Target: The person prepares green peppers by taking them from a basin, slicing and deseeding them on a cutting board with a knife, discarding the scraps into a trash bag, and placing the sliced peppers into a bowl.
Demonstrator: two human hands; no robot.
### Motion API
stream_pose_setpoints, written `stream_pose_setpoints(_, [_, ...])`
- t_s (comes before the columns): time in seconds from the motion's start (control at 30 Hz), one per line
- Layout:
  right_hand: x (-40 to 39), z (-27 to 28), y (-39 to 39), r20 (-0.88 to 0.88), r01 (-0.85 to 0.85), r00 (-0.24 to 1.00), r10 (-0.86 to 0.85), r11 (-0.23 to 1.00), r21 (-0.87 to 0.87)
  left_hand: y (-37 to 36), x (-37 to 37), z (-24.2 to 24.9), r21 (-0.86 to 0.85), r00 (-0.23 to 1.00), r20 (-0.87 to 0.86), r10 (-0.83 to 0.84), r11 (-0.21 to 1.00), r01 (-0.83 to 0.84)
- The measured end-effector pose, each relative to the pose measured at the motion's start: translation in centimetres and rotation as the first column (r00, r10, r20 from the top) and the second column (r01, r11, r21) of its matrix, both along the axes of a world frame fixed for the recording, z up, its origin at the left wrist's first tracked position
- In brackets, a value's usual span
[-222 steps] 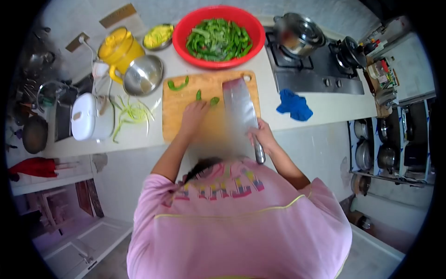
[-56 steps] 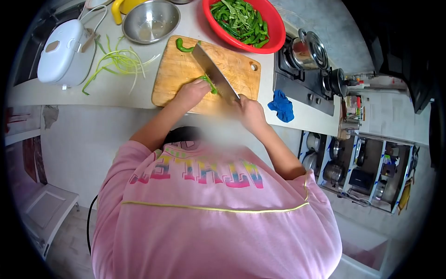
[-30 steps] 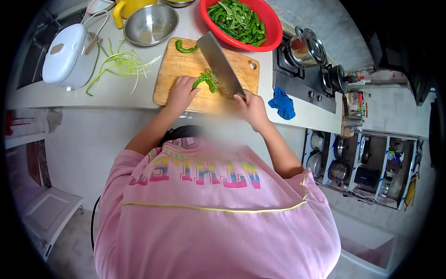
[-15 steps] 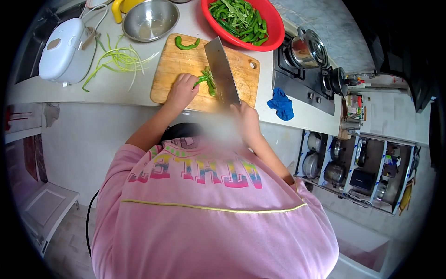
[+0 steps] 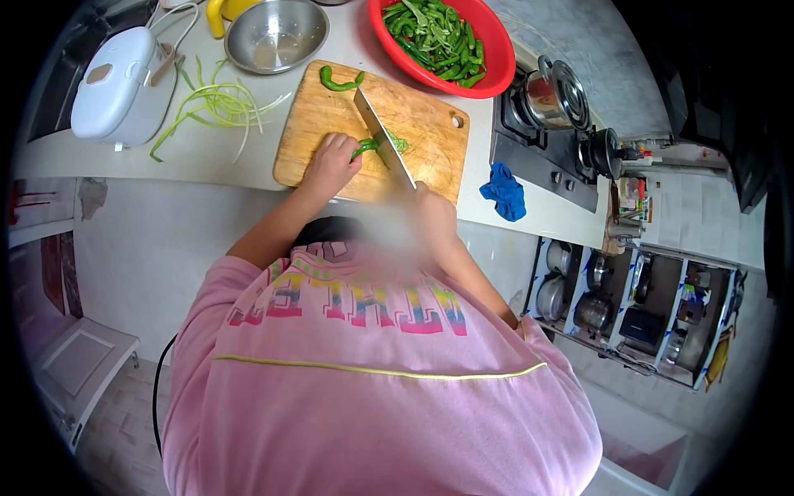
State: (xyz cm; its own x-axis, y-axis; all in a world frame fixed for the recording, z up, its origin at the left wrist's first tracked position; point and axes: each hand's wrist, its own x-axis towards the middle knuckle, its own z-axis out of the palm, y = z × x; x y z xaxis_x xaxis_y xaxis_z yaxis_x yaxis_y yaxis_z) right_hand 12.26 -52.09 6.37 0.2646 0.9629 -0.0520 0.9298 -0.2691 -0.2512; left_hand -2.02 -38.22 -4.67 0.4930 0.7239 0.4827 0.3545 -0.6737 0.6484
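My left hand point(image 5: 333, 161) is closed on a green pepper point(image 5: 364, 147), pressing it against the wooden cutting board point(image 5: 310, 116). The handle of a cleaver point(image 5: 384, 136) is in my right hand point(image 5: 433, 213), its fingers wrapped round it and partly blurred. The blade stands on edge across the pepper, just right of my left fingertips. Cut pepper pieces point(image 5: 398, 143) lie on the blade's right side. A whole curved green pepper point(image 5: 341, 82) rests near the board's far edge.
A red basin point(image 5: 506, 62) of green peppers stands behind the board, beside a metal bowl point(image 5: 277, 37). Green stalks point(image 5: 211, 103) and a white appliance point(image 5: 120, 87) are at left. To the right are a blue cloth point(image 5: 504, 193) and a stove with a pot point(image 5: 556, 95).
The cleaver has come down and left, from beside the pepper with its flat face showing to edge-on across it. My left hand still grips the pepper. The whole view has shifted slightly.
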Motion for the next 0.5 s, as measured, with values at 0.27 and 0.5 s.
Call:
stream_pose_setpoints(0.27, [-0.2,-0.4,0.3,-0.053,0.036,0.998,-0.036,0.999,-0.002,0.1,0.0,0.4,0.010,0.999,0.043,-0.004,1.000,0.003])
stream_pose_setpoints(0.5, [-0.5,-1.7,2.9,-0.092,0.092,0.991,-0.095,0.995,-0.039,0.1,0.1,0.4,0.006,0.999,0.045,-0.026,1.000,0.026])
